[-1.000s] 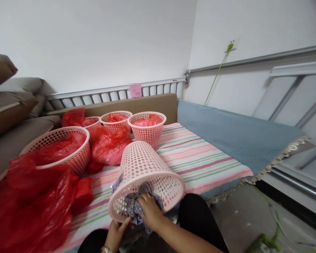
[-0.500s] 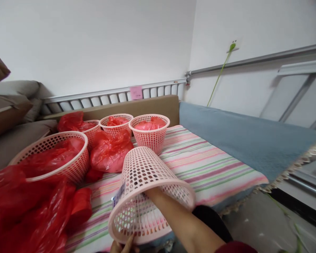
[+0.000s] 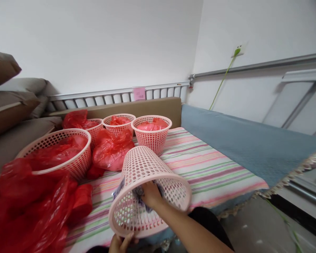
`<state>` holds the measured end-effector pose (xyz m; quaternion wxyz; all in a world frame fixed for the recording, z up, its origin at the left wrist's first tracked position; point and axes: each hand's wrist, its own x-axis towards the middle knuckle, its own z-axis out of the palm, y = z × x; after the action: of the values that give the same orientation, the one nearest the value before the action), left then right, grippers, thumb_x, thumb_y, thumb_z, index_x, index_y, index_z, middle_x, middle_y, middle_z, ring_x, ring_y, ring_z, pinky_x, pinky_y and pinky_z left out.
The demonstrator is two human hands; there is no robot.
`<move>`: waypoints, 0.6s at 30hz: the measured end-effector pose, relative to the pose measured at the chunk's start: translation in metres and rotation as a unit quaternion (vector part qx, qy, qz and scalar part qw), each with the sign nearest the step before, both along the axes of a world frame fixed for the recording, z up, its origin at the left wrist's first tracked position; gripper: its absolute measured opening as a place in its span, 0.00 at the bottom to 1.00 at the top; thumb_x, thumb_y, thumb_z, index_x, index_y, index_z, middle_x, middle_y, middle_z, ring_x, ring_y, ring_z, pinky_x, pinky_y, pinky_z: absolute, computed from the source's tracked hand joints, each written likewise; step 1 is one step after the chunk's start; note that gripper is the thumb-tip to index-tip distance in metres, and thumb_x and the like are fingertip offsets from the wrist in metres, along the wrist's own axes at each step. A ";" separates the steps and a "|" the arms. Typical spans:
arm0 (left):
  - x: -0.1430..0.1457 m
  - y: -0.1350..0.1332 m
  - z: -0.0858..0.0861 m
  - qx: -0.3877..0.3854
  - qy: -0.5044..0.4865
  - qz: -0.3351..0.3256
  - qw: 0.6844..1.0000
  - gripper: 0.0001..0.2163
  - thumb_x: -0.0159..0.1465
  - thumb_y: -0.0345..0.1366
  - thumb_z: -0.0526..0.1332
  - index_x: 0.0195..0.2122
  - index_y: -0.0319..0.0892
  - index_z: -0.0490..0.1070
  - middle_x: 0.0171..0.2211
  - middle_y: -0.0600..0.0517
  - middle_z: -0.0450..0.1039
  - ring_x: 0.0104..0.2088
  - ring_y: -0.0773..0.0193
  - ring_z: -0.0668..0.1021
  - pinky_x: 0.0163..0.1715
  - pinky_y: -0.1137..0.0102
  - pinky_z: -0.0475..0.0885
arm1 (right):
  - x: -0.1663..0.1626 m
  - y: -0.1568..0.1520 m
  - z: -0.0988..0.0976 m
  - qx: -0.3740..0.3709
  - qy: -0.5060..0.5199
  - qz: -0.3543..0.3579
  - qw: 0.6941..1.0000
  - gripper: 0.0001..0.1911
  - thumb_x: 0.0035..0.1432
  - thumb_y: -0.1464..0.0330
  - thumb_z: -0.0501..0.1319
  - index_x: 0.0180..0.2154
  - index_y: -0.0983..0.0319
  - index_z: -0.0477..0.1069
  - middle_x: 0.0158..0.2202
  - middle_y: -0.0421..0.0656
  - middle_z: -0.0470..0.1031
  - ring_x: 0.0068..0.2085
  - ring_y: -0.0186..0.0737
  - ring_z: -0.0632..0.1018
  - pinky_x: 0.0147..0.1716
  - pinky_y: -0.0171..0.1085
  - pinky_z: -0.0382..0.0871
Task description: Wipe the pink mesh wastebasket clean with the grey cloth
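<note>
A pink perforated plastic basket (image 3: 144, 163) lies tipped on its side on the striped cloth, its mouth facing me. My left hand (image 3: 122, 242) grips the lower rim, thumb on the near edge. Reaching inside through the mouth, my right hand (image 3: 149, 195) is closed on a crumpled grey-purple cloth (image 3: 139, 193). The basket wall hides part of the cloth, and some of my right fingers are out of sight. Left of this basket, a filled red plastic bag (image 3: 112, 150) rests on the striped cloth.
Upright pink baskets (image 3: 152, 137) lined with red bags stand behind, with a larger one (image 3: 80, 160) at left. Loose red plastic (image 3: 39, 207) spreads at front left near a red roll (image 3: 82, 202). Cushions (image 3: 12, 105) pile at far left; a blue padded side (image 3: 242, 137) runs along the right.
My right hand has drawn back from deep in the basket toward its mouth, and the grey-purple cloth now shows in it. My left hand stays on the rim.
</note>
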<state>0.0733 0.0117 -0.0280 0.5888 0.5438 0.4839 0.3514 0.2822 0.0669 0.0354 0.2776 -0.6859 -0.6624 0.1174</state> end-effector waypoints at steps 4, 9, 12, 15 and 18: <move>-0.002 0.000 0.007 0.001 0.016 -0.036 0.999 0.28 0.45 0.64 0.63 0.29 0.40 0.78 0.24 0.44 0.81 0.29 0.49 0.82 0.29 0.63 0.76 | -0.007 -0.074 -0.017 -0.034 -0.046 0.040 0.998 0.17 0.43 0.69 0.61 0.40 0.57 0.71 0.45 0.47 0.72 0.49 0.54 0.69 0.49 0.51 0.62; 0.000 -0.003 0.006 0.022 0.042 -0.036 0.998 0.28 0.50 0.62 0.61 0.30 0.38 0.77 0.19 0.47 0.79 0.22 0.56 0.80 0.24 0.68 0.71 | -0.011 -0.115 -0.029 -0.046 -0.041 0.046 0.997 0.21 0.44 0.68 0.63 0.44 0.51 0.69 0.47 0.43 0.70 0.50 0.51 0.69 0.49 0.47 0.62; 0.001 -0.005 0.002 0.028 0.045 -0.026 0.998 0.28 0.51 0.62 0.60 0.29 0.37 0.77 0.15 0.48 0.77 0.19 0.58 0.78 0.23 0.69 0.67 | -0.011 -0.092 -0.027 -0.038 -0.064 0.028 0.997 0.20 0.44 0.69 0.61 0.43 0.55 0.70 0.45 0.46 0.71 0.49 0.53 0.69 0.49 0.50 0.62; 0.002 -0.005 -0.002 0.027 0.049 -0.024 0.998 0.28 0.51 0.62 0.59 0.29 0.37 0.77 0.15 0.48 0.77 0.19 0.58 0.77 0.23 0.69 0.66 | -0.007 -0.048 -0.018 -0.020 -0.076 0.023 0.997 0.25 0.44 0.72 0.60 0.48 0.61 0.69 0.50 0.50 0.70 0.53 0.56 0.67 0.52 0.53 0.60; 0.002 -0.006 0.000 0.029 0.055 -0.025 0.998 0.27 0.52 0.62 0.59 0.29 0.38 0.77 0.15 0.48 0.76 0.19 0.59 0.76 0.23 0.69 0.66 | -0.003 -0.002 -0.004 0.034 -0.018 -0.010 0.999 0.31 0.49 0.72 0.59 0.56 0.62 0.62 0.59 0.52 0.62 0.63 0.56 0.58 0.60 0.54 0.52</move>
<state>0.0751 0.0061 -0.0283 0.5539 0.5908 0.4913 0.3205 0.2797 0.0649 0.0309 0.2902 -0.6849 -0.6636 0.0798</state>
